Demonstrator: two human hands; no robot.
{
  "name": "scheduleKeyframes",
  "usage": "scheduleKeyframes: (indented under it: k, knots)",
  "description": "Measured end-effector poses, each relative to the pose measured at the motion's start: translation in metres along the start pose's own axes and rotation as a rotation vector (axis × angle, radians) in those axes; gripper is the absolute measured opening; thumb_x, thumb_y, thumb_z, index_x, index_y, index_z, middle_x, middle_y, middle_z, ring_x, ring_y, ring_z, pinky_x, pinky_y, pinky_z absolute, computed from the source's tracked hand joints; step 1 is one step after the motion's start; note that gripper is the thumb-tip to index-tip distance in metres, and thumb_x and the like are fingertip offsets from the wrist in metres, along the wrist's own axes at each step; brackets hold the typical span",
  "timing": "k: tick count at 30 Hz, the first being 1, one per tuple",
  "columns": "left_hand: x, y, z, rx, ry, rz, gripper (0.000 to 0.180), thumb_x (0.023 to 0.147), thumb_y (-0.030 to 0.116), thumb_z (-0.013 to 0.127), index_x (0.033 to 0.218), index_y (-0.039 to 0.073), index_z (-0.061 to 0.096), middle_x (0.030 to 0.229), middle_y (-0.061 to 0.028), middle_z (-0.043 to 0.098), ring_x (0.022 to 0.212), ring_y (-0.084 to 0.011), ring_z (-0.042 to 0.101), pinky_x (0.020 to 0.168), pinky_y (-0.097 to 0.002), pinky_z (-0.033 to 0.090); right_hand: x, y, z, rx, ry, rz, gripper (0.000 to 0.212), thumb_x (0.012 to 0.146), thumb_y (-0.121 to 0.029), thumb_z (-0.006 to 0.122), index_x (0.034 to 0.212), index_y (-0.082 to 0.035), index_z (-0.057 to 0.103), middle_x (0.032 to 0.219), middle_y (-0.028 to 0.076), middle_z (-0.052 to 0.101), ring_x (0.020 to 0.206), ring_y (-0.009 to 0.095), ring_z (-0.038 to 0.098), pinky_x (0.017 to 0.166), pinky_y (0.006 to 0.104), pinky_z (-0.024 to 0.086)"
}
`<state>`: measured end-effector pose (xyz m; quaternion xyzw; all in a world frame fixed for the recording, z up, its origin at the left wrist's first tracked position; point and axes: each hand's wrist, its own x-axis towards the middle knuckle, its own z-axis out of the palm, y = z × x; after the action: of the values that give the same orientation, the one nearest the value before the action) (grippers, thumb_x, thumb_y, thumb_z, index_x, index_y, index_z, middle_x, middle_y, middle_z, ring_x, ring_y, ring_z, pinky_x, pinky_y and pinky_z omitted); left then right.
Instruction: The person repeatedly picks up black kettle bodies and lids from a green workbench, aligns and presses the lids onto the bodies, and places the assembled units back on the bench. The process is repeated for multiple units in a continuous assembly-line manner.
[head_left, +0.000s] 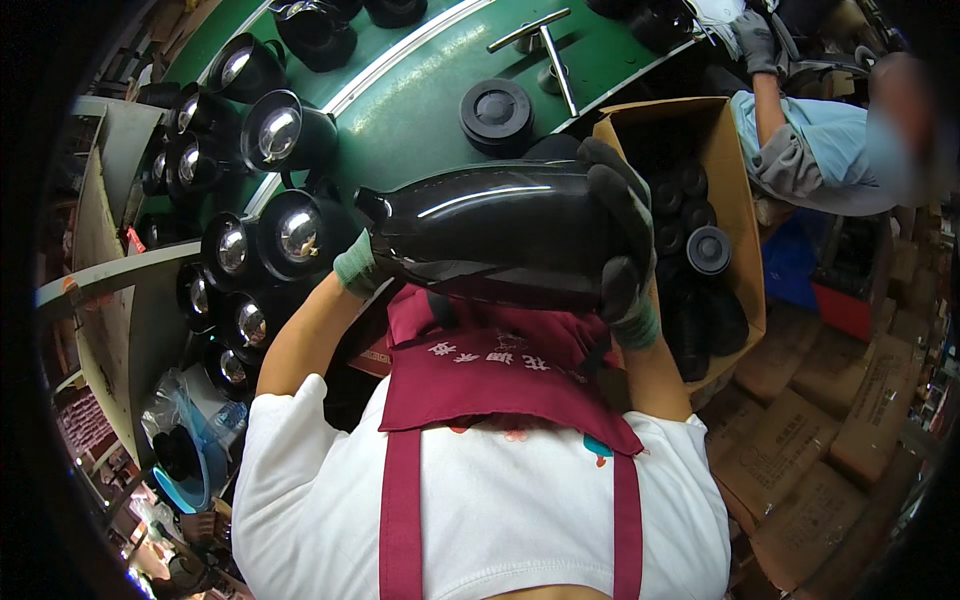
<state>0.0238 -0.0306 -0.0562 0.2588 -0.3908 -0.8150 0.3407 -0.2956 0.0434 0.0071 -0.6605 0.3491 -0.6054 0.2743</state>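
Note:
A glossy black jug body (490, 225) lies sideways between my hands, in front of my chest and over the near edge of the green table (400, 125). My gloved right hand (628, 225) is wrapped round its wide end at the right, fingers above and thumb below. At the spout end, my left hand (362, 264) supports the jug; its green cuff shows, while most of the fingers are hidden behind the jug. Just beyond the jug, a round black cap-like piece (497, 112) rests on the table.
Several black jugs with shiny silver insides (285, 135) crowd the left side. A metal T-shaped tool (545, 55) sits at the back. On my right, an open cardboard box (747, 200) holds black round parts. A co-worker's gloved hand (755, 42) is beyond it; closed cartons (780, 440) cover the lower right.

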Motion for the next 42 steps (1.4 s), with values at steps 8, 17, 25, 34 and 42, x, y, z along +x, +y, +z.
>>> scheduleKeyframes:
  k: [8,17,25,34,42]
  knots:
    - [0.015,0.056,0.050,0.648,0.115,0.122,0.063,0.067,0.017,0.079,0.124,-0.007,0.064,0.114,-0.0097,0.073,0.105,-0.0148,0.065,0.097,-0.0311,0.051,-0.004,0.002,-0.003,-0.322,0.029,0.153,0.063,0.093,-0.027,0.067,0.145,0.003,0.046,0.144,0.021,0.052,0.133,0.032,0.051,0.113,0.0405,0.038]
    - [-0.008,0.051,0.038,0.011,-0.046,-0.227,0.037,0.093,0.016,0.061,0.127,0.003,0.064,0.121,-0.0115,0.069,0.110,-0.0220,0.066,0.098,-0.0403,0.054,0.060,-0.067,-0.016,-0.316,0.076,-0.228,0.061,0.089,-0.048,0.066,0.125,0.001,0.060,0.121,0.026,0.063,0.110,0.042,0.064,0.096,0.0525,0.052]
    - [0.047,0.099,0.109,0.067,0.179,-0.218,0.056,0.099,0.043,0.057,0.140,0.004,0.057,0.134,-0.0137,0.064,0.123,-0.0232,0.061,0.105,-0.0400,0.049,0.066,-0.045,-0.006,-0.395,-0.122,-0.500,0.053,0.090,-0.050,0.065,0.119,-0.006,0.061,0.112,0.021,0.065,0.106,0.039,0.063,0.091,0.0528,0.051]
    - [0.058,0.147,0.145,0.412,0.526,0.487,0.037,0.097,0.026,0.070,0.120,-0.002,0.067,0.105,-0.0061,0.070,0.092,-0.0113,0.065,0.084,-0.0263,0.052,-0.036,0.105,-0.027,-0.979,0.573,-0.220,0.051,0.096,-0.048,0.059,0.130,-0.010,0.056,0.120,0.013,0.065,0.121,0.031,0.057,0.102,0.0429,0.046]
    - [0.103,0.170,0.039,1.435,0.436,0.881,0.046,0.078,0.019,0.083,0.118,0.004,0.065,0.109,-0.0127,0.068,0.101,-0.0265,0.069,0.091,-0.0370,0.054,0.115,0.087,0.023,0.009,-0.186,0.377,0.106,0.081,-0.021,0.085,0.161,-0.012,0.017,0.162,0.013,0.026,0.138,0.032,0.046,0.106,0.0473,0.047]
